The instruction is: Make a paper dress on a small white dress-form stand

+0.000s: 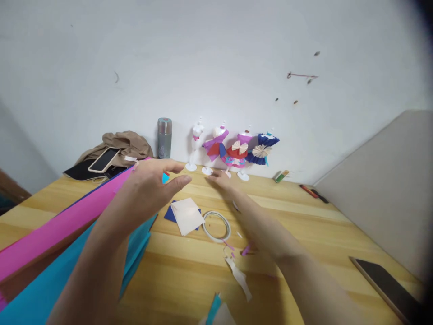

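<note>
My left hand (157, 179) hovers over the table, thumb and fingers apart, holding nothing. Farther forward, my right hand (220, 179) reaches low with fingers stretched out at the round white base (207, 171) of a small mannequin in a purple paper dress (216, 143); whether they touch is unclear. To its left stands a bare white mannequin (195, 143) with a pink band. Rightward are a mannequin in a purple and red paper dress with a cream bow (238, 148) and one in pleated dark blue paper (264, 149).
Cream paper (187, 216) lies over blue paper beside a tape roll (217, 226). Paper scraps (239, 276) are scattered nearby. Pink (67, 225) and turquoise sheets (61, 280) fill the left. A flask (164, 139), phone (104, 160) and brown cloth (131, 144) stand behind; a dark tablet-like object (385, 289) lies right.
</note>
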Demonstrator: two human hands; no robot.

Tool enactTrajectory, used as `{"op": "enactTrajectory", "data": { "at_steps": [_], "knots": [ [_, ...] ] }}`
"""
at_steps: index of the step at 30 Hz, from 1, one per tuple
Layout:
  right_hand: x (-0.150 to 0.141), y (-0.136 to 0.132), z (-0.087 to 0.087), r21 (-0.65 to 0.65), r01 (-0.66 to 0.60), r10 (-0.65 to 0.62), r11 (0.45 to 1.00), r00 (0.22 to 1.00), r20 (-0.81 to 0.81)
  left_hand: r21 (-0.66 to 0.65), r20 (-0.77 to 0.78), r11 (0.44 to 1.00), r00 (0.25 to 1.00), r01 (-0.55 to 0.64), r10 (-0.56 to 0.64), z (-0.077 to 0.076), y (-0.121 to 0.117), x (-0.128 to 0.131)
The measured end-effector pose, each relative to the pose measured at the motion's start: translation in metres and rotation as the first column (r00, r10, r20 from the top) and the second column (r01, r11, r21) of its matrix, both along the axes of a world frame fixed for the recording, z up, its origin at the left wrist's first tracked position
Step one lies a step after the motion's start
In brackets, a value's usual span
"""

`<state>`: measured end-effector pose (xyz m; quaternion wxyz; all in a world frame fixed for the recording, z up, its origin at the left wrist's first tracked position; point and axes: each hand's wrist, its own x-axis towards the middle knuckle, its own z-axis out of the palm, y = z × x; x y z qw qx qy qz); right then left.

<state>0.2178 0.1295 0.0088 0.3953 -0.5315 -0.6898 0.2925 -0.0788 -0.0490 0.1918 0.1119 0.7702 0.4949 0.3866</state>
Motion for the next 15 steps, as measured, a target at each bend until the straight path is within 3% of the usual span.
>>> {"op": "enactTrajectory", "data": {
  "at_steps": [3, 7, 15],
  "knots": [
    [-0.003, -0.014, -0.003, -0.081, -0.074, 0.09, 0.994, 0.972, 0.215, -0.007, -0.039, 1.0, 0.999, -0.03, 0.03, 0.004, -0.002, 0.0],
    [-0.003, -0.027, 0.007, -0.143, -0.185, 0.225, 0.972, 0.905, 0.36, -0.03, -0.08, 0.999, 0.996, -0.038, 0.036, 0.007, -0.004, -0.001],
    [-0.003, -0.035, 0.026, -0.155, -0.168, 0.223, 0.974, 0.845, 0.486, 0.04, -0.073, 0.999, 0.997, 0.03, -0.027, 0.011, -0.009, 0.001]
  ]
}}
